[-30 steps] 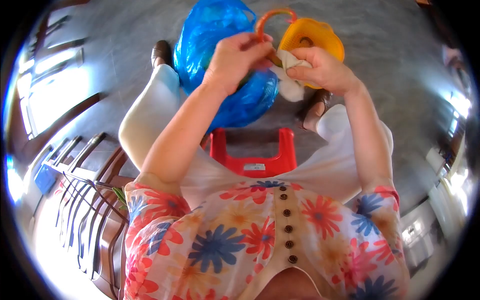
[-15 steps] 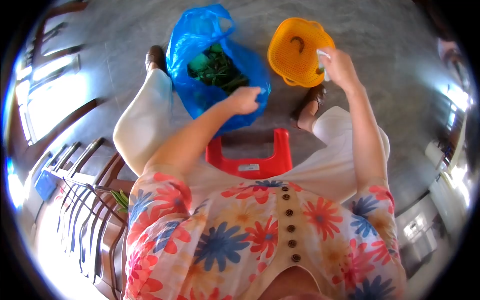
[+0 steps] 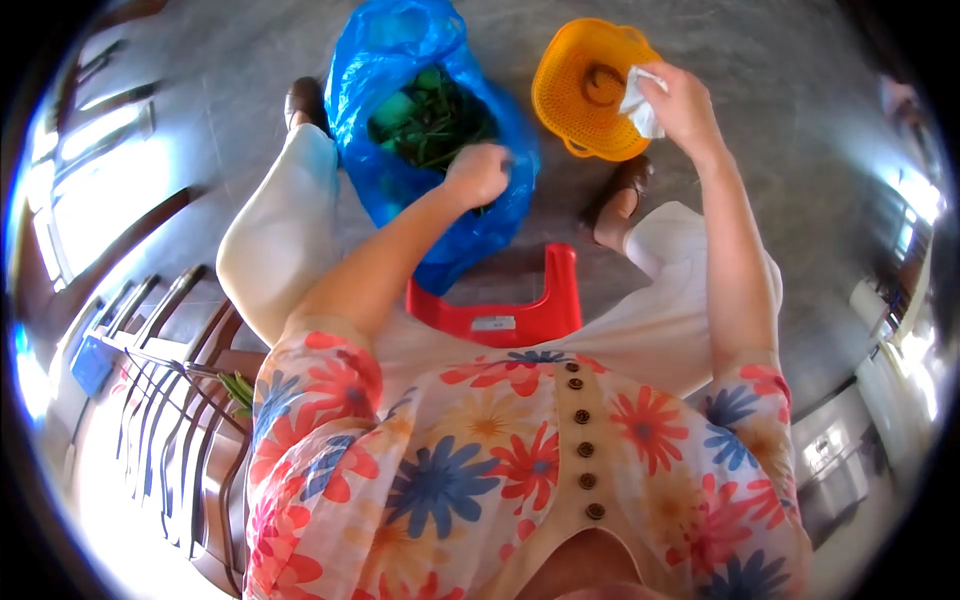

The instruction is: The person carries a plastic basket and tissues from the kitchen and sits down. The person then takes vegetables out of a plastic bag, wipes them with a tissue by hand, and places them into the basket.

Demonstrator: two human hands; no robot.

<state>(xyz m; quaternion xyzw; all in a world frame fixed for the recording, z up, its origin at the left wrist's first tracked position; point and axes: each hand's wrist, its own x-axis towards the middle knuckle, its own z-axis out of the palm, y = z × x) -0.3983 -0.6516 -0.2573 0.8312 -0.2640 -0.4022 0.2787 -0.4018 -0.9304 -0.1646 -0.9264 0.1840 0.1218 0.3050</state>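
Between my feet lies an open blue plastic bag (image 3: pixel 505 130) with dark green leafy stems (image 3: pixel 430 125) inside. My left hand (image 3: pixel 478 177) is over the bag's near right part, its fingers curled; whatever they may hold is too small to make out. My right hand (image 3: pixel 683 108) pinches a crumpled white cloth or tissue (image 3: pixel 640 103) at the right rim of a yellow perforated basket (image 3: pixel 570 90). A brown curved piece (image 3: pixel 604 85) rests on the basket's bottom.
A red plastic stool (image 3: pixel 500 322) stands between my legs. My brown shoes (image 3: pixel 305 100) are on the grey floor (image 3: pixel 780 110). Dark wooden chairs (image 3: pixel 180 300) and some green pods (image 3: pixel 238 388) are at the left.
My left hand has moved slightly left over the bag. The white cloth now shows more widely in my right hand, and the green bit seen beside it is gone from view.
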